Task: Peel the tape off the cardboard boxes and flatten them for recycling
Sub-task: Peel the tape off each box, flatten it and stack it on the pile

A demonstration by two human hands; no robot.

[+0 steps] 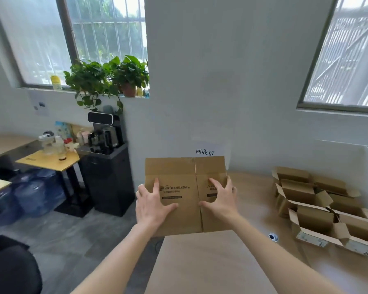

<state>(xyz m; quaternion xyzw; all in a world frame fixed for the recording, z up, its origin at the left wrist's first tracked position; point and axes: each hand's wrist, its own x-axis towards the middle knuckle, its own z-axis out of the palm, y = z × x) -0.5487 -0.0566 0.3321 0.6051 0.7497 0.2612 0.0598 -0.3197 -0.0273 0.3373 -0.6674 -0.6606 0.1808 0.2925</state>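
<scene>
A flattened brown cardboard box [179, 168] with printed text lies at the far left end of the wooden table [210, 262], under a wall sign. My left hand [151, 204] presses on its left half with fingers spread. My right hand [220, 198] presses on its right half, fingers spread too, fingertips over the right edge. Several more cardboard boxes [327, 211] with open flaps sit in a heap at the table's right side.
A small dark round object [273, 236] lies on the table near the heap. Left of the table stand a black water dispenser [107, 177], blue water jugs [30, 194] and a small yellow side table [49, 161]. Plants [106, 75] line the windowsill.
</scene>
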